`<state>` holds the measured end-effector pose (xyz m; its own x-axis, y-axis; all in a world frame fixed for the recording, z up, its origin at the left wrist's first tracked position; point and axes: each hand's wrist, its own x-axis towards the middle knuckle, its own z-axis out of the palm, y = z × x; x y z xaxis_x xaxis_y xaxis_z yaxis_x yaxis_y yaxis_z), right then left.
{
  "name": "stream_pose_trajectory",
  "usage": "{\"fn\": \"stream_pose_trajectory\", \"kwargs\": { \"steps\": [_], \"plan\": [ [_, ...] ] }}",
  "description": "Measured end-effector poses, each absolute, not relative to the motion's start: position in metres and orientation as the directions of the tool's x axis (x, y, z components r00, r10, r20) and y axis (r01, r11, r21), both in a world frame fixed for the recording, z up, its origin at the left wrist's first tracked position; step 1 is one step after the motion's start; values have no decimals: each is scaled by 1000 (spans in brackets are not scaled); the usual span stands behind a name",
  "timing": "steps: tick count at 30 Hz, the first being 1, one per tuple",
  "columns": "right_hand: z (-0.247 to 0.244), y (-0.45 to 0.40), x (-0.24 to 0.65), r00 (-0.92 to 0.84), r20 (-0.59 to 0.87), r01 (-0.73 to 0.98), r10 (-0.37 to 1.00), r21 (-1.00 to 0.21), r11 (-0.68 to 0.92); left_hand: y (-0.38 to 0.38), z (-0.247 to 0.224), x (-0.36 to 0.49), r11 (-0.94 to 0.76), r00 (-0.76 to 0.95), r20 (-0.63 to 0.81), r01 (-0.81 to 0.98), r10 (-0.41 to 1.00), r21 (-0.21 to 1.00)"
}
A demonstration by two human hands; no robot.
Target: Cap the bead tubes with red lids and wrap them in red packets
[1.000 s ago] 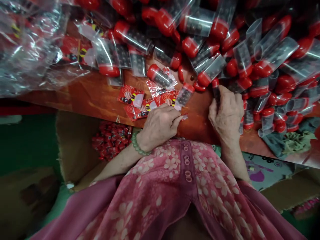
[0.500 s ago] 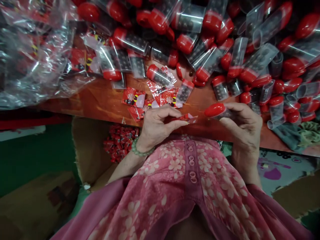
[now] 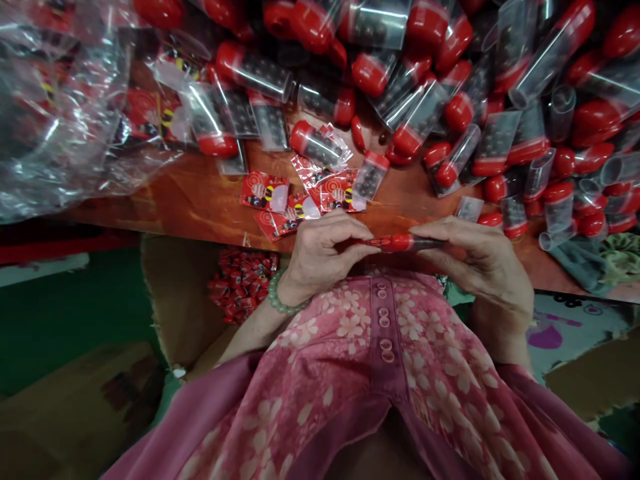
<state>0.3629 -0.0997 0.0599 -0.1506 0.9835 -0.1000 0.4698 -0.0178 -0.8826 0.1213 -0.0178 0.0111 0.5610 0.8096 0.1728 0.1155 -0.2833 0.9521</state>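
My left hand [image 3: 327, 257], with a green bead bracelet at its wrist, pinches a small red printed packet [image 3: 373, 241] close to the table's front edge. Between the fingers of my right hand [image 3: 473, 263] is a red-capped clear tube [image 3: 403, 242] with dark contents, lying sideways. Its red end meets the packet, and whether it is inside the opening cannot be made out. Just beyond my left hand several flat red packets [image 3: 265, 192] lie on the orange table [image 3: 195, 193]. Another red-capped tube [image 3: 320, 147] rests on packets there.
Many red-capped tubes [image 3: 420, 120] are heaped across the back and right. Crumpled clear plastic [image 3: 75, 127] covers the left of the table. Below the front edge, a cardboard box [image 3: 173, 293] holds many red packets [image 3: 240, 283]. A greenish cloth [image 3: 623, 260] lies at the right.
My right hand has moved left with its tube, bringing the red end against the packet in my left hand. Some tubes at the right of the heap lie differently.
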Motion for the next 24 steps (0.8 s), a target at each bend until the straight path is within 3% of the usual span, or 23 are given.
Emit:
{"fn": "stream_pose_trajectory", "kwargs": {
  "steps": [7,17,24],
  "plan": [
    [64,-89,369,-307,-197,591,931,-807,24,-22,3,121,-214,631,46,193,774,957],
    [60,-75,377,-434,-289,505,853,-863,-36,-16,7,122,-85,781,-156,259,605,962],
    [55,-75,376,-436,-236,478,869,-879,1,-12,14,127,53,794,-276,295,541,954]
  ]
}}
